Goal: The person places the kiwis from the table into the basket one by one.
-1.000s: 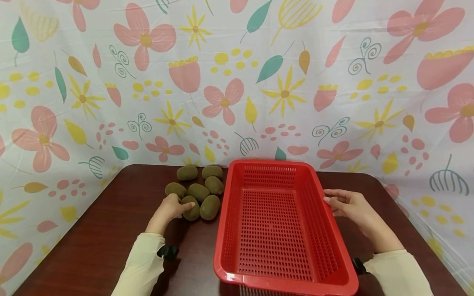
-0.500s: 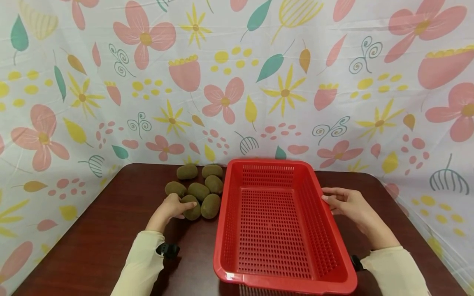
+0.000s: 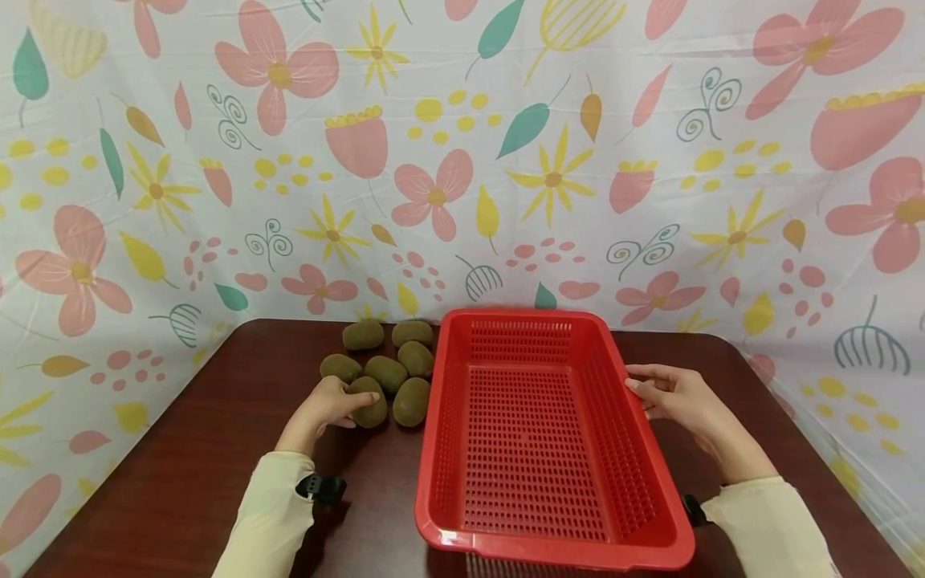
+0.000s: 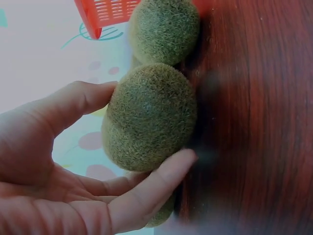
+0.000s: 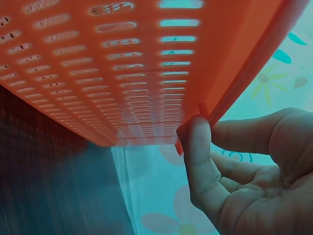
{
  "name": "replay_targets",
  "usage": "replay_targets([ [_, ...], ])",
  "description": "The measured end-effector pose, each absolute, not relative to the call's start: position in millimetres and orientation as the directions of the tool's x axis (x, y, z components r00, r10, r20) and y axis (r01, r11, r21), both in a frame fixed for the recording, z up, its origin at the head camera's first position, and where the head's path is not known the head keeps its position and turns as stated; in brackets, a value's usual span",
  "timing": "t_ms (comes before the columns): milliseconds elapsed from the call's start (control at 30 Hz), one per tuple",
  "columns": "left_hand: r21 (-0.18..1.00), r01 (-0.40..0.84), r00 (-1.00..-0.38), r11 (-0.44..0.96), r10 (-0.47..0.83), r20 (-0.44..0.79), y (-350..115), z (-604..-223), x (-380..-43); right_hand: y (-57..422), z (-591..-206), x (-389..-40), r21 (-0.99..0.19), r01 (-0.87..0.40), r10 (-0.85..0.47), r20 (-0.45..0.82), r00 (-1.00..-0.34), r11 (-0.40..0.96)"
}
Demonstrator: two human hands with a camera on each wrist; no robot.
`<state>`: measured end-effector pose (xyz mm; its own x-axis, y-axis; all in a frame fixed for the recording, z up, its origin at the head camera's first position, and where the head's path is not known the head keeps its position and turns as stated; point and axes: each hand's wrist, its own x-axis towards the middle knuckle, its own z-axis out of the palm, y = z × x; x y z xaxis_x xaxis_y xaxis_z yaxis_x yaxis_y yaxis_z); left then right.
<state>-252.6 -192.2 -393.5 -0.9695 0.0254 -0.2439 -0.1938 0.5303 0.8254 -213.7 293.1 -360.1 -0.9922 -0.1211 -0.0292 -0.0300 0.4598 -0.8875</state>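
Observation:
My left hand (image 3: pixel 327 405) pinches the nearest left kiwi (image 3: pixel 370 406) between thumb and fingers. In the left wrist view this fuzzy brown-green kiwi (image 4: pixel 151 117) sits between thumb and fingertips, close to another kiwi (image 4: pixel 166 32) behind it. Several more kiwis (image 3: pixel 386 373) lie clustered just beyond the hand. A red perforated plastic basket (image 3: pixel 564 552) stands right of them, with nothing in it. At its right side, my right hand (image 3: pixel 679 404) holds the rim; the right wrist view shows thumb and finger pinching the basket (image 5: pixel 215 58) there, while the other fingers lie beneath.
The dark brown wooden table (image 3: pixel 195 466) carries everything. A white cloth (image 3: pixel 462 185) printed with flowers and leaves hangs behind the table and along its sides. The basket's far end comes close to the cloth.
My left hand has shifted slightly left with the kiwi, and the gap to the kiwi on its right is wider. The right hand stays on the basket's rim.

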Motion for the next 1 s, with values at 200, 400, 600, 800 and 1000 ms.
replay_targets([
  [200,0.846,-0.19,-0.971,0.499,0.035,-0.238,-193.9,-388.6,-252.0,293.8,-360.6,-214.3,-0.889,-0.026,-0.124,-0.035,-0.992,0.457],
  [400,0.853,-0.177,-0.973,0.492,0.042,-0.226,-192.2,-380.5,-252.4,294.2,-360.4,-214.2,-0.891,-0.023,-0.127,-0.039,-0.991,0.453],
  [600,0.862,-0.143,-0.979,0.486,0.061,-0.197,-188.0,-371.7,-255.6,294.5,-360.2,-214.5,-0.894,-0.022,-0.129,-0.04,-0.991,0.448],
  [800,0.864,-0.15,-0.978,0.481,0.054,-0.2,-185.4,-364.7,-259.0,295.8,-360.4,-215.1,-0.893,-0.006,-0.137,-0.063,-0.989,0.45],
  [1000,0.862,-0.156,-0.975,0.482,0.063,-0.212,-182.2,-352.8,-261.9,297.6,-359.9,-215.4,-0.898,0.017,-0.151,-0.092,-0.984,0.439],
])
